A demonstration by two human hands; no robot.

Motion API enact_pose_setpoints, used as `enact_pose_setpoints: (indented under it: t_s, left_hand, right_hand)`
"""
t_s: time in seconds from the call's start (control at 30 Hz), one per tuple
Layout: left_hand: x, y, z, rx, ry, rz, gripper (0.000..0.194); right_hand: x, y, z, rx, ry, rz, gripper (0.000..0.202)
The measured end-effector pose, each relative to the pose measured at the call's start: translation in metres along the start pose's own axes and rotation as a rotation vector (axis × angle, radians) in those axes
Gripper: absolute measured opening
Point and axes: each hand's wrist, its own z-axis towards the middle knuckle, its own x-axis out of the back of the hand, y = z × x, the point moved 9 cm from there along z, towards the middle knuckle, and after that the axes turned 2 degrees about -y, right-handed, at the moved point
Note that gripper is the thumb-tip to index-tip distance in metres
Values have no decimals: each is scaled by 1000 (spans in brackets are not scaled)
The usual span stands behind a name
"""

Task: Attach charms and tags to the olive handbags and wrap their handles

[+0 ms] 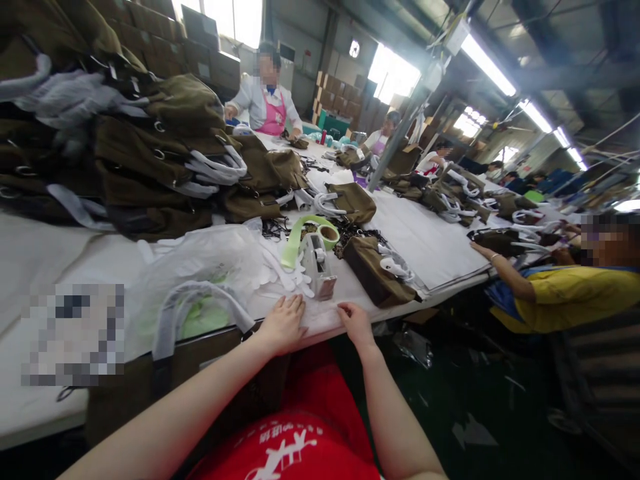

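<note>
At the table's front edge, my left hand lies flat with its fingers stretched out, on a thin pale sheet. My right hand is at the sheet's right side, thumb and fingertips pinched; what is between them is too small to make out. Just beyond both hands stands a tape dispenser. A roll of light green tape rests behind it. Left of my left hand is a dark brown bag with a handle wrapped in white.
Brown bags are piled high at left. Clear plastic and white strips cover the table nearby. A folded brown bag lies right of the dispenser. One co-worker in yellow sits at right; another stands across the table.
</note>
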Motion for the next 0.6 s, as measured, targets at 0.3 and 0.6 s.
enact_pose_setpoints:
  t_s: [0.3,0.6]
  left_hand:
    - [-4,-1,2,9,-4,15,61]
    - [-1,-2,-1,55,34,27,63]
  right_hand:
    - [15,9,-4,-61,85,168,42]
    - [27,19,-8,-125,223,233,48]
